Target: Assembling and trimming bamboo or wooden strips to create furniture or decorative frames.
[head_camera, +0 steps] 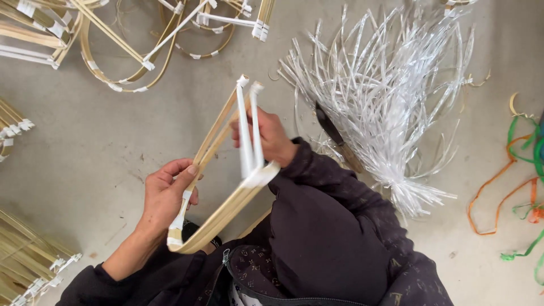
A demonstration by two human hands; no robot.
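Both hands (164, 195) (266, 136) hold bamboo frame (226, 170); floor (102, 136) around.

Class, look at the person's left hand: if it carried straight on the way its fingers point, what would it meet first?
The left hand points up-right; beyond the bamboo frame it grips, it would probably meet the right hand first, though depth is unclear.

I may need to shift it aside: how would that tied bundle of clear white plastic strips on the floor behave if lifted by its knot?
The tied bundle of clear white plastic strips probably flops: its thin strands fan loosely and curl. It looks light, being fine ribbon. Loose ends may snag the dark-handled knife lying against it.
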